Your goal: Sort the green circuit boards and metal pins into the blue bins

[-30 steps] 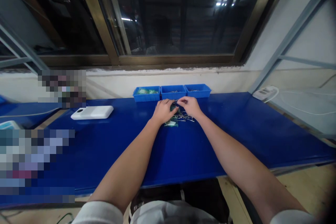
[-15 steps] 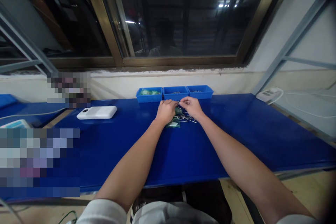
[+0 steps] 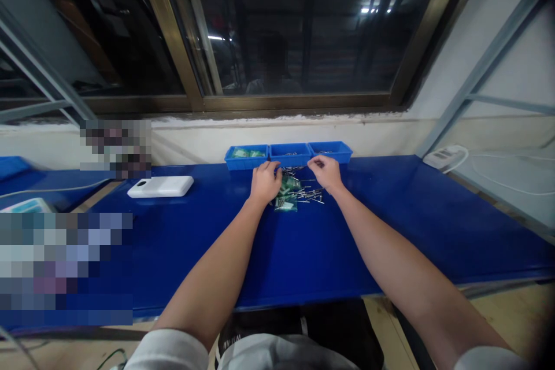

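Observation:
On the blue table, thin metal screw-like pieces point(image 3: 310, 195) lie in a loose pile with small green-tinted clear bags point(image 3: 286, 203). My left hand point(image 3: 266, 180) is at the left side of the pile, its fingers bent and closed. Whatever they grip is too small to make out. Across a gap, my right hand point(image 3: 326, 172) is pinched over the pile's far right side, in front of the bins. What its fingertips hold is also too small to name. More metal pieces point(image 3: 292, 171) lie between the two hands.
Three joined blue bins point(image 3: 289, 157) stand along the wall; the left one holds green-tinted bags, the others small metal pieces. A white oblong device point(image 3: 160, 186) lies to the left. At the back right is a white power strip point(image 3: 445, 156) with a cable. Metal frame posts flank the table.
My hands were together over the pile and have moved apart, the left one leftward, the right one to the right. More of the bags and metal pieces now shows between them.

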Available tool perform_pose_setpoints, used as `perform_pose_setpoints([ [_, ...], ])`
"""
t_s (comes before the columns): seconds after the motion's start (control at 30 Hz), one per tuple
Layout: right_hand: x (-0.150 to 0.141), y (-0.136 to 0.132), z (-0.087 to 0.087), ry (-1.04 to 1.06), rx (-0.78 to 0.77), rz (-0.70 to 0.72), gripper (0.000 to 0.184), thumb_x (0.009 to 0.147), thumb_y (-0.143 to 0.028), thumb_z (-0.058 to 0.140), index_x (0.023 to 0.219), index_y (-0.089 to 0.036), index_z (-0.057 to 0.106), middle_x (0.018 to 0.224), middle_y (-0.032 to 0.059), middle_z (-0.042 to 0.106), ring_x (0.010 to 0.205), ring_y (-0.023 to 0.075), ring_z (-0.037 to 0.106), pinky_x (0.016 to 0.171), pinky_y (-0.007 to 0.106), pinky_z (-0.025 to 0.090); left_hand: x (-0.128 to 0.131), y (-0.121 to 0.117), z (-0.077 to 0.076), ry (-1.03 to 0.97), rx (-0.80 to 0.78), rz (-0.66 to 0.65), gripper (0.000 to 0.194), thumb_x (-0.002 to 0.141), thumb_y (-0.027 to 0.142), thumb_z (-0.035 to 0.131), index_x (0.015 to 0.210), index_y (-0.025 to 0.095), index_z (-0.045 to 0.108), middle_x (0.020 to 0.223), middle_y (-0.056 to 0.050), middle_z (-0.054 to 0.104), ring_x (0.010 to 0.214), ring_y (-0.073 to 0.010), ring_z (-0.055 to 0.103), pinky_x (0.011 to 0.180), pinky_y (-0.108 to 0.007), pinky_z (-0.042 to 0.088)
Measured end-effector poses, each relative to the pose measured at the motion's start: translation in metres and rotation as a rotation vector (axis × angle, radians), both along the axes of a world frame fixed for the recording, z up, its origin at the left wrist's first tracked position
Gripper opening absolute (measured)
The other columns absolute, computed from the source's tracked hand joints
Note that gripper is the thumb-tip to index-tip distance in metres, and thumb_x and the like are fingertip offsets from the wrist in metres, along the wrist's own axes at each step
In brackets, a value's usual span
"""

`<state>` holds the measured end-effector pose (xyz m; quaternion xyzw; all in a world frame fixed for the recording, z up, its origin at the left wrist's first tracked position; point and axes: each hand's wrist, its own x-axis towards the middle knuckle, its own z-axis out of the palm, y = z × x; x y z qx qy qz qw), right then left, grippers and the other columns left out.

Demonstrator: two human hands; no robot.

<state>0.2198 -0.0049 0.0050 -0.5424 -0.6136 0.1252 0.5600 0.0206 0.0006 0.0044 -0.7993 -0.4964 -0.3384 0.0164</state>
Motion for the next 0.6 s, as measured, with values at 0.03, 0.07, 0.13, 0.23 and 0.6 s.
perform_pose_setpoints([
  [0.03, 0.004, 0.003, 0.000, -0.025, 0.018, -0.050, 0.018, 0.071, -0.030, 0.057, 0.074, -0.016, 0.067, 0.072, 0.0044, 0.067, 0.070, 0.0181, 0.059, 0.071, 0.031, 0.046, -0.002, 0.002, -0.001, -0.015, -0.008, 0.020, 0.030, 0.090, 0.027, 0.038, 0.110, 0.018, 0.058, 0.110, -0.007, 0.062, 0.106, -0.0217, 0.054, 0.091, -0.036, 0.039],
  [0.07, 0.008, 0.006, 0.000, -0.042, 0.029, -0.089, 0.020, 0.071, -0.030, 0.057, 0.079, -0.016, 0.068, 0.077, 0.0052, 0.068, 0.074, 0.0192, 0.059, 0.074, 0.033, 0.046, -0.004, 0.004, -0.003, -0.030, -0.016, 0.038, 0.029, 0.089, 0.026, 0.039, 0.110, 0.018, 0.058, 0.109, -0.007, 0.062, 0.105, -0.0217, 0.054, 0.091, -0.035, 0.040],
  [0.13, 0.016, 0.013, -0.002, -0.060, 0.021, -0.138, 0.031, 0.069, -0.029, 0.059, 0.097, -0.016, 0.067, 0.090, 0.0068, 0.068, 0.087, 0.0223, 0.057, 0.082, 0.036, 0.044, -0.006, 0.007, -0.005, -0.053, -0.032, 0.066, 0.029, 0.088, 0.025, 0.039, 0.109, 0.018, 0.058, 0.110, -0.007, 0.062, 0.105, -0.0218, 0.055, 0.090, -0.035, 0.041],
  [0.23, 0.024, 0.019, -0.007, -0.095, -0.036, -0.119, 0.057, 0.067, -0.028, 0.063, 0.122, -0.017, 0.055, 0.112, 0.0088, 0.063, 0.103, 0.0257, 0.052, 0.091, 0.042, 0.039, -0.007, 0.010, -0.008, -0.050, -0.073, 0.082, 0.032, 0.087, 0.028, 0.041, 0.112, 0.018, 0.057, 0.112, -0.008, 0.060, 0.106, -0.0230, 0.055, 0.091, -0.035, 0.042],
  [0.6, -0.005, 0.002, -0.020, -0.542, -0.171, 0.035, 0.038, 0.074, -0.042, 0.061, 0.104, -0.019, 0.065, 0.101, 0.0099, 0.061, 0.099, 0.0255, 0.049, 0.089, 0.041, 0.036, -0.005, 0.008, -0.017, 0.214, -0.255, -0.050, 0.068, 0.081, 0.063, 0.039, 0.130, 0.017, 0.046, 0.139, -0.014, 0.041, 0.130, -0.0293, 0.034, 0.104, -0.042, 0.029],
])
